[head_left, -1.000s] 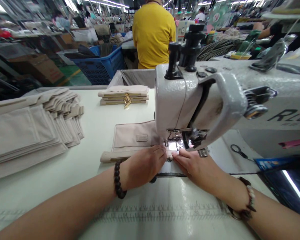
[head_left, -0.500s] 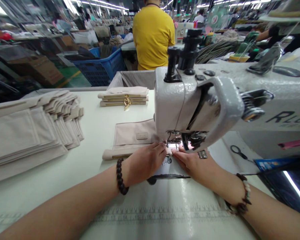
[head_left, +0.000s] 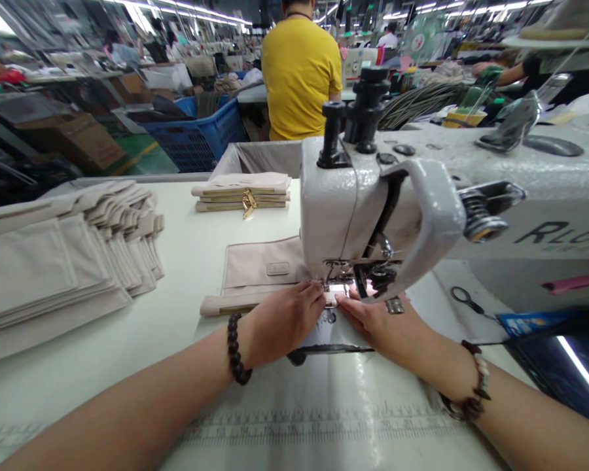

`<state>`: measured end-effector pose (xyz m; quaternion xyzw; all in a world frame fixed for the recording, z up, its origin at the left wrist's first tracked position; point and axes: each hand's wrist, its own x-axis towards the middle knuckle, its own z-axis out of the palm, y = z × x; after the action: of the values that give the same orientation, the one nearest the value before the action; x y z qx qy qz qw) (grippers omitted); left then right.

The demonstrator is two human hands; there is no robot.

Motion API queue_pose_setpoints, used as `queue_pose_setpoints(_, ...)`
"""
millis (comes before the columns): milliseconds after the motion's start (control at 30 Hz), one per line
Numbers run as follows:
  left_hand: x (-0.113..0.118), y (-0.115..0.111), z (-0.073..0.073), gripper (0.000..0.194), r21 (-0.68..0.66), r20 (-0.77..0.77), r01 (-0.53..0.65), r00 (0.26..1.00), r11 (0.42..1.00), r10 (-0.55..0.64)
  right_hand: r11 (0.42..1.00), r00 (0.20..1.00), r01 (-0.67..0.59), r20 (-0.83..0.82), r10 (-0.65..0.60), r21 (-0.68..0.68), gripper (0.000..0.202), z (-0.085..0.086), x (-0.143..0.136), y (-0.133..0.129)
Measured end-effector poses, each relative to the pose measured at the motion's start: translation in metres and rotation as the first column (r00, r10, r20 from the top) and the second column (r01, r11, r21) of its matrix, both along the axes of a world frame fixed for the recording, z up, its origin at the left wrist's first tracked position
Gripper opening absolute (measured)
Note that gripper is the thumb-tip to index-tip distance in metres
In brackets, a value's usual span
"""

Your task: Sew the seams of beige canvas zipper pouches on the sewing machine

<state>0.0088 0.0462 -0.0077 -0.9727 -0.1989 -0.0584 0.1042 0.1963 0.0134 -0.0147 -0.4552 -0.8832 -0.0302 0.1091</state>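
Cloth mid-frame, partly under machine. L hand on its near edge, R hand at that edge's rt end; pinching or just pressing, can't tell. Prob. light, soft, floppy (zip likely stiffer); best held flat by near edge.

Matt cloth panel, glossy tabletop, pebbly sewing machine, metal zip pulls

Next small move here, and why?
I'd probably ease the beige fabric piece slightly onward, guided flat: it reaches under the sewing machine, and the left hand and right hand have fingertips at its near edge, beside the lit needle area.
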Motion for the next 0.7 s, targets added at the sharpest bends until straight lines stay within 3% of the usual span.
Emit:
queue_pose_setpoints(300,-0.001,-0.007,0.009,0.023,-0.002,0.025,0.044,0.999,0.999,-0.044,0.999,0.998,0.011,0.065,-0.008,-0.039,0.022,0.005,-0.003,-0.008)
queue_pose_setpoints(567,0.000,-0.006,0.008,0.021,-0.160,-0.029,-0.109,0.994,0.981,0.106,0.997,0.998,0.063,-0.002,-0.063,-0.046,0.019,0.003,-0.002,-0.004)
queue_pose_setpoints(700,-0.005,-0.011,0.018,0.026,-0.132,-0.102,-0.263,0.963,0.956,0.251,0.997,0.994,0.024,-0.112,-0.016,0.075,0.020,0.002,-0.001,-0.007)
